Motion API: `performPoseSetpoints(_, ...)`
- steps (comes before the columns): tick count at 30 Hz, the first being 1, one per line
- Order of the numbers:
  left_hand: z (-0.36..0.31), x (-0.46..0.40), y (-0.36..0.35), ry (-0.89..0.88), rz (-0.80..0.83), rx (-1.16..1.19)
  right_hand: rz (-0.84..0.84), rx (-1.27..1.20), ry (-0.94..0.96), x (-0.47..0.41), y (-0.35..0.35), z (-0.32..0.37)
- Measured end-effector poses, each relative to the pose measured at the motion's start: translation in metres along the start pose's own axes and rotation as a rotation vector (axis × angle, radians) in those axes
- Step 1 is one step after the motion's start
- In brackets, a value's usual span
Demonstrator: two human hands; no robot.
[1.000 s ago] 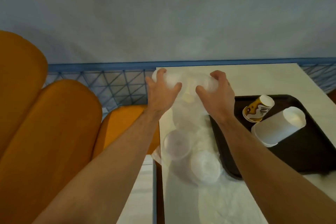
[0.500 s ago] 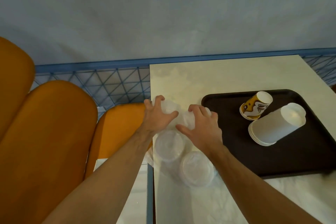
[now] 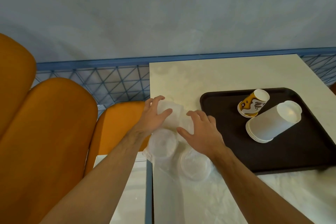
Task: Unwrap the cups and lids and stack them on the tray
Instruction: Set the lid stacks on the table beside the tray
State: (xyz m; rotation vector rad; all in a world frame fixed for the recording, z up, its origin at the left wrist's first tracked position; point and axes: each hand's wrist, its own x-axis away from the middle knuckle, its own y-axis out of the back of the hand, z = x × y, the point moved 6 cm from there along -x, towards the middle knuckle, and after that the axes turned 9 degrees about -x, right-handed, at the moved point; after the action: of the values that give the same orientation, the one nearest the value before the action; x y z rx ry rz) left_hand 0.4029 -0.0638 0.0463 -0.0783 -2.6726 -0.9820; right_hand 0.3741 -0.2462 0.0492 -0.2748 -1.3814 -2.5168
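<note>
Lying crosswise between both hands: wrapped lids (image 3: pixel 172 116), left hand (image 3: pixel 154 118) curled round one end, right hand (image 3: pixel 200 131) spread, fingers resting on it.

On the table (image 3: pixel 227 74), the tray (image 3: pixel 227 107) sits at 3 o'clock; 2 cup stacks (image 3: pixel 269 123) lie on it; wrapped lids (image 3: pixel 174 143) at 9 o'clock.

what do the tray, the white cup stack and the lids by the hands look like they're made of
Tray: dark brown, probably moulded plastic; rounded corners, raised rim, dull sheen.
White cup stack: matte opaque walls, rolled rims; likely paper, possibly foam.
Lids: thin translucent plastic, milky and see-through, lying in crinkled clear wrap.
</note>
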Motion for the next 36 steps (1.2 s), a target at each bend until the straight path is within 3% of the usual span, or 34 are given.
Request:
performPoseSetpoints(5, 0.021, 0.051, -0.007, -0.012, -0.12, 0.084, 0.062, 0.012, 0.098, 0.006, -0.01, -0.003)
performPoseSetpoints(10, 0.038, 0.082, -0.05, 0.057, -0.063, 0.1, 0.023, 0.005, 0.075, 0.007, -0.007, -0.006)
performPoseSetpoints(15, 0.034, 0.078, -0.047, 0.045, -0.131, 0.153, 0.021, 0.018, 0.073, 0.008, -0.002, -0.007)
performPoseSetpoints(24, 0.029, 0.076, -0.041, 0.027, -0.114, -0.06, -0.022, -0.003, 0.045, 0.027, 0.003, -0.009)
performPoseSetpoints(28, 0.019, 0.095, -0.039, 0.019, -0.134, -0.193, -0.13, -0.111, 0.053, 0.048, 0.017, -0.012)
performPoseSetpoints(36, -0.025, 0.169, -0.053, -0.131, -0.057, -0.19, -0.183, -0.333, 0.041, 0.11, 0.03, -0.024)
